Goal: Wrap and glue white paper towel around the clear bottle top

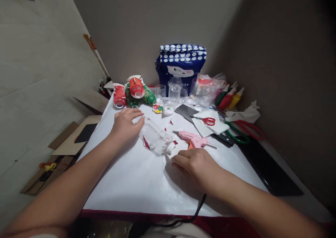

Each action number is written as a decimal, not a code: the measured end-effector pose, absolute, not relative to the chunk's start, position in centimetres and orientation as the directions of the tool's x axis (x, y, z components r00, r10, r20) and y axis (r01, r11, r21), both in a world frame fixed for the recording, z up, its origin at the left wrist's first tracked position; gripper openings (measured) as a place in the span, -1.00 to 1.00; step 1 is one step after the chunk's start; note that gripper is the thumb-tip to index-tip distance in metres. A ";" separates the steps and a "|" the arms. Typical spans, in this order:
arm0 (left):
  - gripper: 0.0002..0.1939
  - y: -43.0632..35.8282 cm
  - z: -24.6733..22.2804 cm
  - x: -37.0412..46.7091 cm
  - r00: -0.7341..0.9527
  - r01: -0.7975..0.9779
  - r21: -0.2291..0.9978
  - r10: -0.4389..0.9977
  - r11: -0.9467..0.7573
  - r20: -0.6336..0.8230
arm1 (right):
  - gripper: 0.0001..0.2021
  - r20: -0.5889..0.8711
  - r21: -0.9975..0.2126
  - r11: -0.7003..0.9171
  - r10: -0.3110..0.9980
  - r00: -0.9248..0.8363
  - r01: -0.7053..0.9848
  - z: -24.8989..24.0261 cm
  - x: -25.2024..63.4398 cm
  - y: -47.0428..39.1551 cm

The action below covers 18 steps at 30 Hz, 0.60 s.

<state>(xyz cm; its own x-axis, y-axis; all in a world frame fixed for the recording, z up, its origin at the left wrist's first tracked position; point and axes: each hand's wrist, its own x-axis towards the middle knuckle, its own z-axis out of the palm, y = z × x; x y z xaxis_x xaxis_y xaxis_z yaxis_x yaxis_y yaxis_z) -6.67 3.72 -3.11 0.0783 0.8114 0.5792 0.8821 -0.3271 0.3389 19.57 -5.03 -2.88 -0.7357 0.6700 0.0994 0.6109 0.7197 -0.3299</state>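
Observation:
A clear plastic bottle [154,136] lies on its side on the white-covered table, its narrow end towards my right. My left hand [126,126] is closed around its far-left end, thumb and fingers against the plastic. By the narrow end, my right hand [198,166] is low over the table with its fingers curled together; its fingertips are partly hidden, so what they hold does not show. White scraps [172,148] lie between that hand and the bottle. Just beyond my right hand rests a pink glue gun [193,139] with an orange trigger.
Red and green fish-like figures [136,87] stand at the back left. Behind are clear cups [174,87] and a blue bag [181,66]. Red-handled scissors [208,121], paint bottles [228,99] and a black slab [270,168] line the right. Cardboard boxes [70,136] stand left of the table.

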 end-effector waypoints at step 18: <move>-0.83 5.0 -2.1 -9.2 0.123 0.940 0.142 0.695 -0.311 0.708 | -0.69 -0.128 -0.886 0.292 0.593 -0.795 0.361 0.0 20.6 -5.6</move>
